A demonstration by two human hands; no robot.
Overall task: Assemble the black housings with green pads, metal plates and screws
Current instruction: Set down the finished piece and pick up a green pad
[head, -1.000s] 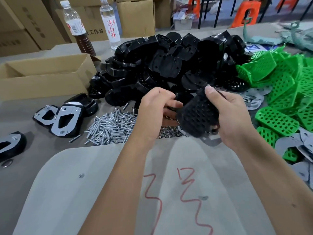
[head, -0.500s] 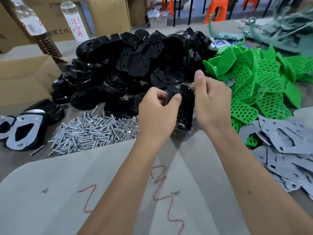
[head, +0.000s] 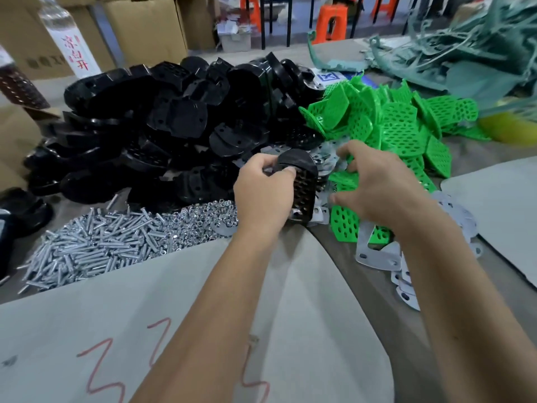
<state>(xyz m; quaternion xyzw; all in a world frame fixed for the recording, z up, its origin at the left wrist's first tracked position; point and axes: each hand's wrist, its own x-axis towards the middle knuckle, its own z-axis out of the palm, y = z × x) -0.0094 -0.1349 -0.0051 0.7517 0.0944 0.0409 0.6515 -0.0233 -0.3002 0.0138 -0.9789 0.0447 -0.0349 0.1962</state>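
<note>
One housing in hand, reaching for a pad

At frame center my left hand (head: 263,196) grips a bare black housing (head: 302,187); my right hand (head: 374,184), fingers spread and empty, hovers over the green pads (head: 401,129) at right. Pad, metal plates (head: 377,257) and screws (head: 96,245) at lower left all remain unfitted; big piles wait.
</note>
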